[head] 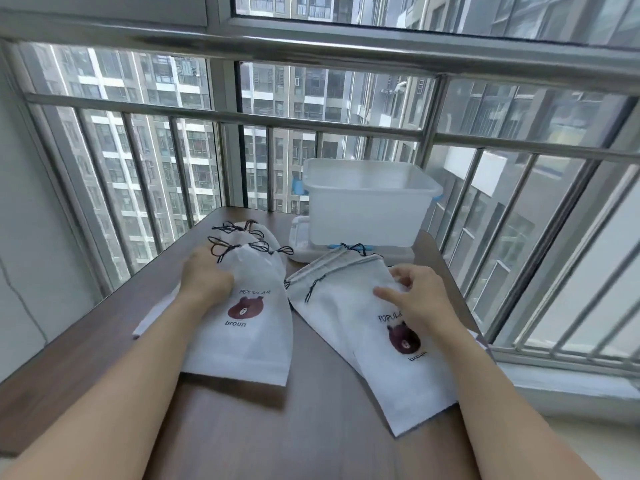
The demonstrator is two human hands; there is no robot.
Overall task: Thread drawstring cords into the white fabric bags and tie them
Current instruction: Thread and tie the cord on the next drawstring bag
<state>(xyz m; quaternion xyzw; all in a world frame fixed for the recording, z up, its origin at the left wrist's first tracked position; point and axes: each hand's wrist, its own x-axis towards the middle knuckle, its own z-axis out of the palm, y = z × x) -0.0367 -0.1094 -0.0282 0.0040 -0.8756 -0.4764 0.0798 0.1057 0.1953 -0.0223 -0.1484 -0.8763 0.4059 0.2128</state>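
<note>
Your right hand pinched the untied bags at four o'clock; your left hand pressed flat, fingers relaxed, on the tied pile at ten. Lifting several bags together risked tangling their loose cords.

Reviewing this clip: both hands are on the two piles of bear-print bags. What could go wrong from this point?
1. The right pile of bags hangs over the table's near right edge; a nudge from the right hand could slide it off.
2. Loose dark cords trail from its flat bags and could pull out when one is lifted.
3. The left hand rests beside the left pile's tied loops and might snag them.
</note>
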